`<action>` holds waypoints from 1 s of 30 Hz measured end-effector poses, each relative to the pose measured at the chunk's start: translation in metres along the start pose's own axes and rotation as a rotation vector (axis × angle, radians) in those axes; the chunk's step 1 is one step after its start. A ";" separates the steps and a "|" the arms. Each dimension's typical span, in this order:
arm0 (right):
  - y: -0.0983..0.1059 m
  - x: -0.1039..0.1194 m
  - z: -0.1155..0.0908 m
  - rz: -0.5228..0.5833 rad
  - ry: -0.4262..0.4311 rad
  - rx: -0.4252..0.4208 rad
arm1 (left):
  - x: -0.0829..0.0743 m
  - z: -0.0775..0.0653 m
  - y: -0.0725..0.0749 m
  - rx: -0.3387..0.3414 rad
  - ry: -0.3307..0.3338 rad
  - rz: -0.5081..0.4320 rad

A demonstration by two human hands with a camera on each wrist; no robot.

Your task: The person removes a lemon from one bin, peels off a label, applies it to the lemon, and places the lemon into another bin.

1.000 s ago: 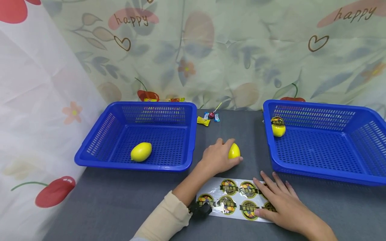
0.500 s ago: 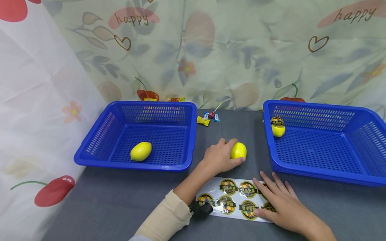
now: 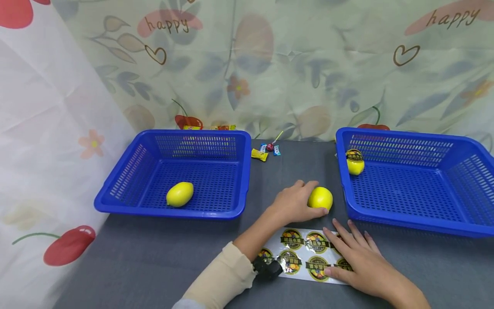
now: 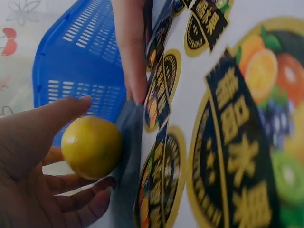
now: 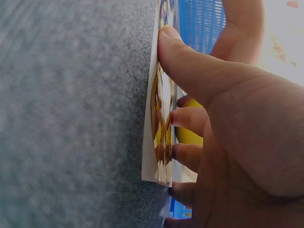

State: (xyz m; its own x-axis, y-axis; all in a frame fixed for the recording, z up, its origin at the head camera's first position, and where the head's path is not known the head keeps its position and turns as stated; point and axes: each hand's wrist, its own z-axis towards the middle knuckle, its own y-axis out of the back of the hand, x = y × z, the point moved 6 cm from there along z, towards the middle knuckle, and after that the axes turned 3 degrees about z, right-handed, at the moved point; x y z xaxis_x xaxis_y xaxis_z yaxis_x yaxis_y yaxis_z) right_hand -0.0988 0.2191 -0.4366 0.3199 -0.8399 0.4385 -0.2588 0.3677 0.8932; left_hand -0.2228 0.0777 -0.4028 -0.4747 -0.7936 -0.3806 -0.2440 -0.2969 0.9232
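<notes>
In the middle of the head view, right of centre, the left hand (image 3: 295, 204) holds a yellow lemon (image 3: 321, 199), its thumb along the lower side of the fruit and its fingers along the upper; in the left wrist view the fruit sits at centre left, thumb above it and bent fingers behind and below; whether it touches the grey table (image 3: 305, 169) I cannot tell. At the lower right of the head view the right hand (image 3: 360, 262) lies with fingers spread, resting on a white sticker sheet (image 3: 303, 254); round black-and-gold stickers (image 3: 317, 268) run across it in rows, some hidden under that hand.

Behind the left hand, at bottom centre, come a black wrist device (image 3: 270, 269) and a beige sleeve (image 3: 220, 274); at the left of the frame stands a blue basket (image 3: 170, 211) with a plain lemon (image 3: 179, 194) on its floor; at the right edge stands a second basket (image 3: 417, 227), a labelled lemon (image 3: 355, 167) in its upper left corner. Near top centre lie a yellow wrapper (image 3: 259, 155) and a lollipop (image 3: 270, 147); a printed curtain (image 3: 289, 77) fills the upper frame.
</notes>
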 end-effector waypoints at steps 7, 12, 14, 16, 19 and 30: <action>0.000 0.000 0.000 0.008 0.012 -0.015 | 0.003 0.005 -0.005 -0.079 0.023 -0.127; 0.000 0.000 0.000 0.007 0.012 -0.015 | 0.037 -0.005 0.009 -0.175 0.213 -0.100; 0.000 0.000 0.000 0.009 0.010 -0.014 | 0.047 -0.009 0.013 -0.189 0.246 -0.085; 0.000 0.000 0.000 0.013 0.008 -0.014 | 0.052 -0.011 0.015 -0.186 0.248 -0.088; -0.001 -0.001 0.000 0.021 0.003 -0.012 | 0.053 -0.014 0.015 -0.179 0.228 -0.087; 0.000 -0.001 -0.001 0.012 0.027 -0.036 | 0.059 -0.027 0.014 -0.184 0.248 -0.171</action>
State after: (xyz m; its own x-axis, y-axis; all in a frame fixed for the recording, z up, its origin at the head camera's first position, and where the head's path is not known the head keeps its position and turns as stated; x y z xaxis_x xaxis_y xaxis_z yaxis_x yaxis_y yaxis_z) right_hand -0.0985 0.2205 -0.4375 0.3414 -0.8247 0.4509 -0.2295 0.3921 0.8908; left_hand -0.2312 0.0120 -0.4104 -0.2150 -0.8221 -0.5272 -0.1349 -0.5096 0.8498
